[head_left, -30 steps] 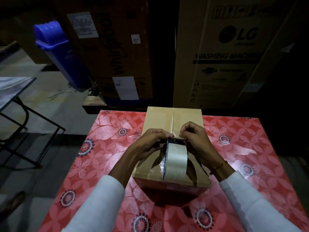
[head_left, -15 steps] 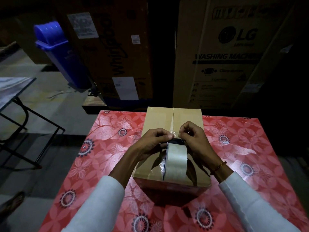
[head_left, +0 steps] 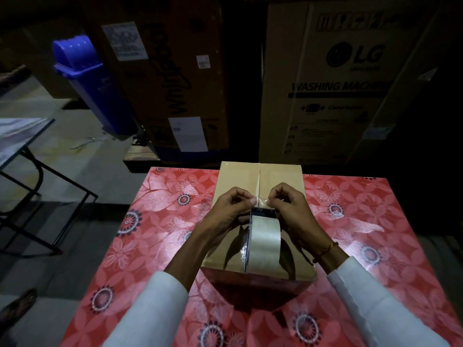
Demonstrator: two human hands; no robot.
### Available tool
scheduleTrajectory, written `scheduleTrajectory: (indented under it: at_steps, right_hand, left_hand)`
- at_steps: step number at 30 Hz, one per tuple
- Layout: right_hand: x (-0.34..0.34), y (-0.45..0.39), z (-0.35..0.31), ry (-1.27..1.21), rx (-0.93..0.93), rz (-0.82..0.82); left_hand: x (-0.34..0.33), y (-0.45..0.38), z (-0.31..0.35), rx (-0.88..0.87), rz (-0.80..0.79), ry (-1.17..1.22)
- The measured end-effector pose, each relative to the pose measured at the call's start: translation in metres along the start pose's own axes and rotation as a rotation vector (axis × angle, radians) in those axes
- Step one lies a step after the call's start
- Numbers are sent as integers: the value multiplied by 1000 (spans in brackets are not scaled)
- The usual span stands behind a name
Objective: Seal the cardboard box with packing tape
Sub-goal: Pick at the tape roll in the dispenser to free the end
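A small brown cardboard box (head_left: 238,179) with closed flaps sits on a table under a red floral cloth (head_left: 155,226). A roll of clear packing tape (head_left: 264,244) stands on edge on the box top, over the centre seam. My left hand (head_left: 225,216) and my right hand (head_left: 290,211) are above the roll. Thumb and forefinger of each hand pinch a corner of the loose tape end (head_left: 261,201), which is stretched between them just above the seam. My left palm also rests against the roll's left side.
Two large appliance cartons (head_left: 338,78) stand right behind the table. A blue plastic bin (head_left: 92,81) leans against the left carton. A folding table with a black frame (head_left: 22,156) stands to the left. A sandalled foot (head_left: 17,309) shows at lower left.
Both hands have lifted slightly and peeled the tape end up off the roll; it now spans between the fingertips. The roll and box stay in place.
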State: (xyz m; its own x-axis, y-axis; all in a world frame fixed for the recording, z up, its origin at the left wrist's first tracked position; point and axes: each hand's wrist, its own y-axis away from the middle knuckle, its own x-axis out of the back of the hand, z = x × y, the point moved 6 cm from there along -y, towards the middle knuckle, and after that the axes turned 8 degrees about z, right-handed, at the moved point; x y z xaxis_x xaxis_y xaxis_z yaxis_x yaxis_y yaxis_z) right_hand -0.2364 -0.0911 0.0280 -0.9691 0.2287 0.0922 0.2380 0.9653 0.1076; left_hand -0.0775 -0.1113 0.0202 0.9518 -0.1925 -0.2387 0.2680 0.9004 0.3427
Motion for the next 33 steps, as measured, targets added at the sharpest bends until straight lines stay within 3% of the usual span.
scheduleTrajectory:
  at_steps: [13, 18, 24, 28, 33]
  right_hand:
    - [-4, -4, -1, -78, -206, -36]
    - [-3, -2, -3, -62, -149, -37]
    - [0, 1, -8, 90, 52, -36]
    - [2, 6, -7, 126, 146, -51]
    - [0, 8, -2, 79, 121, -21]
  left_hand:
    - [-3, 0, -5, -26, 54, -95]
    - [-1, 1, -5, -17, 114, -107]
    - [-1, -1, -6, 33, 182, -115]
    - [-2, -2, -3, 84, 154, -99]
    - [-5, 0, -5, 97, 93, -95]
